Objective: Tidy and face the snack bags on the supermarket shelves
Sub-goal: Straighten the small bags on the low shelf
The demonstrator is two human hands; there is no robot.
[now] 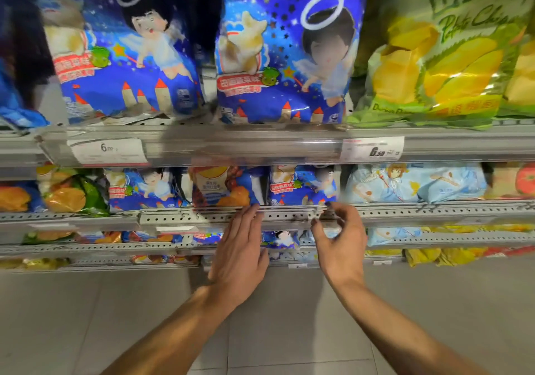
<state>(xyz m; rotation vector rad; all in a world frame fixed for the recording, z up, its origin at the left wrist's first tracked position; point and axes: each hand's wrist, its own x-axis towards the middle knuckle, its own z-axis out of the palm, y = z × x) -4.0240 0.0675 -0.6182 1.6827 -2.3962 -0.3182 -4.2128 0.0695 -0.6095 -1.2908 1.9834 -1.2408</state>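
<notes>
Two blue angel-print snack bags stand upright on the top shelf, the other bag to the left. On the second shelf, a smaller blue angel bag stands beside a blue-and-red bag. My left hand reaches up with straight fingers, fingertips at the second shelf's edge between those two bags. My right hand has loosely curled fingers at the shelf edge, just under the small angel bag's right corner; it holds nothing that I can see.
A green durian chip bag fills the top right. Pale blue anime bags and green-orange bags flank the second shelf. The perforated metal shelf rail and price tags run across. Lower shelves and grey floor tiles lie below.
</notes>
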